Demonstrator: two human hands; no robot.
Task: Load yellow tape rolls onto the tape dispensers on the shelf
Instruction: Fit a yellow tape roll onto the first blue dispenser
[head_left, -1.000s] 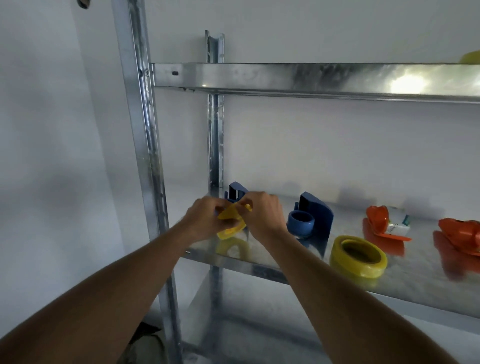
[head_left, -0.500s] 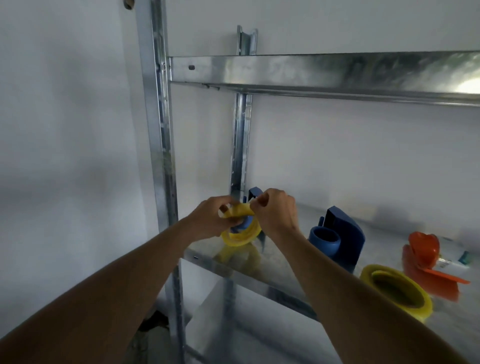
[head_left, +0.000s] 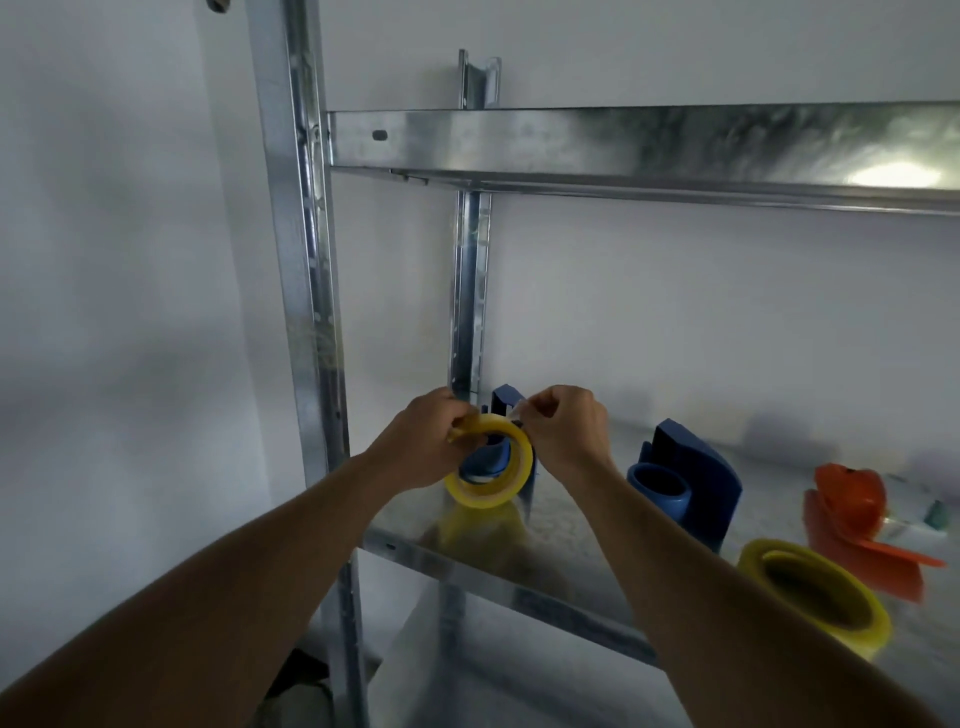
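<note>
Yellow roll on hub of far-left blue dispenser, near shelf edge. Left hand grips roll; right hand pinches tape end. Risks: tape end sticking to fingers, roll slipping off hub.

Dim and grey all over. Bright white glare on the top shelf rail at the right. Soft shadows on the wall. Yellow glow mirrored in the shiny shelf. Straight posts bent near the edges. Blurry at the far right.
</note>
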